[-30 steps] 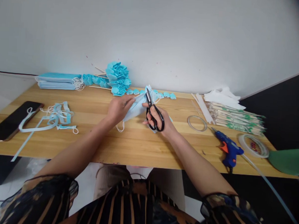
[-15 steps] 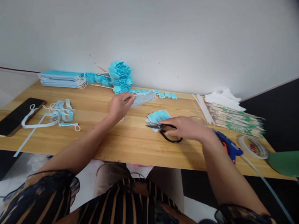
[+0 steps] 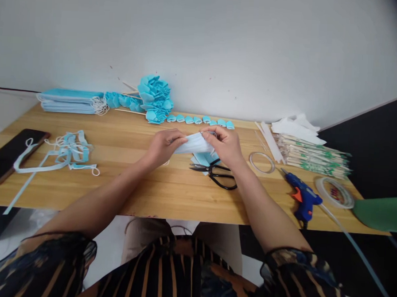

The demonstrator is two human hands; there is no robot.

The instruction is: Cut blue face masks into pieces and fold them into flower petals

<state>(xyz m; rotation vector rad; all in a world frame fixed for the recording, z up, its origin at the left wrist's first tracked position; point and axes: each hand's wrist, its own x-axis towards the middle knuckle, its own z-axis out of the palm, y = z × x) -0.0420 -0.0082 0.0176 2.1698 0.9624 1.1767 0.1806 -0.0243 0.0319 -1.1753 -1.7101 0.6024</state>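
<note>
A pale blue face mask (image 3: 196, 144) is stretched between my two hands above the table. My left hand (image 3: 166, 146) pinches its left end between thumb and fingers. At the other end, my right hand (image 3: 224, 145) grips the mask near its ear loop. Just below lie black-handled scissors (image 3: 213, 170), their blades toward the left, with nobody holding them. Cut blue mask pieces (image 3: 204, 158) rest partly under the mask and my right hand. Behind my hands runs a row of small folded blue pieces (image 3: 197, 120).
At the back left are stacked masks (image 3: 68, 102) and blue petal flowers (image 3: 154, 99) on sticks. Cut strips (image 3: 72, 150) lie beside a phone (image 3: 13, 154). To the right are a blue glue gun (image 3: 301, 193), tape rolls (image 3: 335, 193) and wrapped sticks (image 3: 313, 156).
My right hand has let go of the scissors, leaving them on the table, and has taken the mask's right end. The mask has moved slightly nearer to me.
</note>
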